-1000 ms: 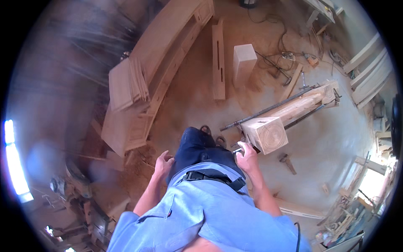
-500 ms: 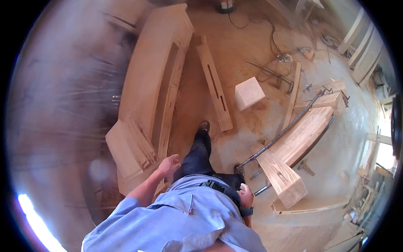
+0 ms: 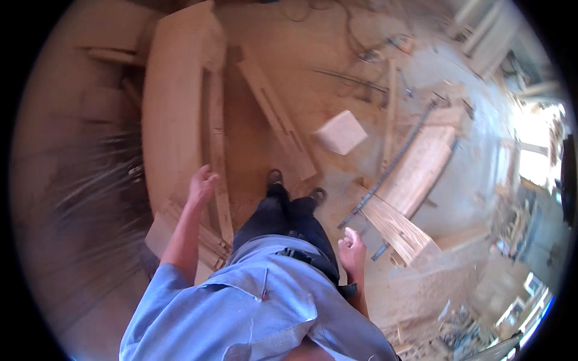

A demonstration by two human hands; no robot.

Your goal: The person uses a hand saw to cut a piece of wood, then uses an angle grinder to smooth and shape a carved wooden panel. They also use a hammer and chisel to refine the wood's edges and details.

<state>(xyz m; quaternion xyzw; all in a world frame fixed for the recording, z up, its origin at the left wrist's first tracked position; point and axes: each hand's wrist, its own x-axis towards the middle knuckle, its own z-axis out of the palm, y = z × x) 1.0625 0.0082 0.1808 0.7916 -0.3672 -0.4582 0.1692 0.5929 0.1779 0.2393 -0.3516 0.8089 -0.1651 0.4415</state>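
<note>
My left hand (image 3: 203,180) is raised beside a long wooden frame (image 3: 171,102) with a broad flat panel. Its fingers are loosely bent and somewhat apart, with nothing seen in them. My right hand (image 3: 351,246), with a dark band at its wrist, hangs near a thick wooden post (image 3: 394,225); its fingers are also loosely curled and no object shows there. That post lies at the near end of a wooden panel (image 3: 418,165) flanked by long metal bar clamps (image 3: 391,165). Neither hand appears to touch the wood.
A slotted wooden beam (image 3: 277,117) and a pale wooden block (image 3: 343,132) are on the floor ahead of my feet. A narrow strip (image 3: 390,108) and a power tool with an orange part (image 3: 401,43) lie farther off. Wood scraps (image 3: 457,331) are heaped at lower right.
My left hand has risen and moved forward along the frame. My right hand is slightly higher. Both feet now stand close together, and the view has turned, shifting the floor pieces leftward.
</note>
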